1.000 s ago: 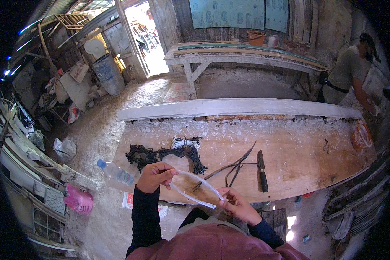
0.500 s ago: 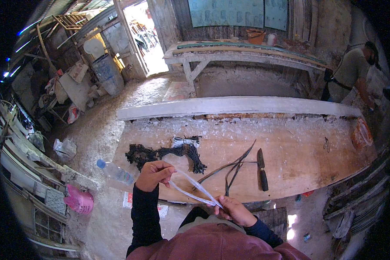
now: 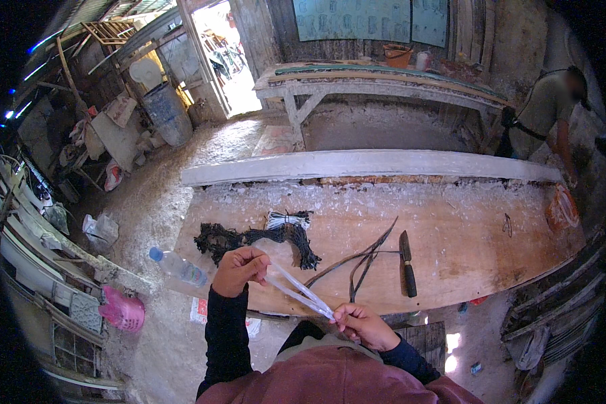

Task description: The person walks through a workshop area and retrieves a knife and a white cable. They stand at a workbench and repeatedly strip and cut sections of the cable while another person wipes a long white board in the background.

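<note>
A loop of whitish, translucent strip stretches between my two hands above the table's near edge. My left hand pinches its upper left end between thumb and fingers. At the lower right end, close to my body, my right hand grips the strip with its fingertips. Just beyond my left hand lie bundles of knotted black cord and a tied white bundle. Dark flat strips lie crossed on the wood to the right, beside a knife with a black handle.
A plastic bottle lies left of the plywood tabletop. A long white beam runs along its far side. An orange container sits at the right end; a person bends beyond it. A pink basket stands on the floor.
The loop has been drawn narrower and straighter between my hands. My right hand has shifted slightly, while my left hand stays nearly in place. The person at the right has moved an arm.
</note>
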`<state>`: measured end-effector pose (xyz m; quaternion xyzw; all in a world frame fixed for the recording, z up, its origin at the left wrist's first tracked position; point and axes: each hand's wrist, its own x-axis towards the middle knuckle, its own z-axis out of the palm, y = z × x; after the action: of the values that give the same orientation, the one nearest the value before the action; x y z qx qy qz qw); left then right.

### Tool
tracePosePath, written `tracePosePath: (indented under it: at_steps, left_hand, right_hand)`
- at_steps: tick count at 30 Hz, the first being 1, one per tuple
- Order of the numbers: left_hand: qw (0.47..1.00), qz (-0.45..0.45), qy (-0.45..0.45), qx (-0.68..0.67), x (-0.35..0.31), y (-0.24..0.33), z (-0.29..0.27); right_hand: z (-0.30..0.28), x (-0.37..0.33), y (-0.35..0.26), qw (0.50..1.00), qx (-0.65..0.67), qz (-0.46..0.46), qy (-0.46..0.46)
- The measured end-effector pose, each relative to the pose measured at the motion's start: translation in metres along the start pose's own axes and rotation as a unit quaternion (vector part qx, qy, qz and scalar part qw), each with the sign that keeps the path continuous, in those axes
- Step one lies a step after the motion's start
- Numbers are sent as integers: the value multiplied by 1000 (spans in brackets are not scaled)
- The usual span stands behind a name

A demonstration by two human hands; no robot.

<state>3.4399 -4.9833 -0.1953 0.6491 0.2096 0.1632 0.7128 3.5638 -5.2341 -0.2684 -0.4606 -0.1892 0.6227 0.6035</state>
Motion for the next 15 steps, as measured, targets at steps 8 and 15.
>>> tracePosePath:
  at_steps: [8,15]
  left_hand:
    - [985,34,38,-163,10,-16,13]
    - [953,46,35,-297,17,-21,22]
  right_hand:
    - [0,-3,-12,997,71,-16,7]
    - [-3,-5,-16,997,68,-41,7]
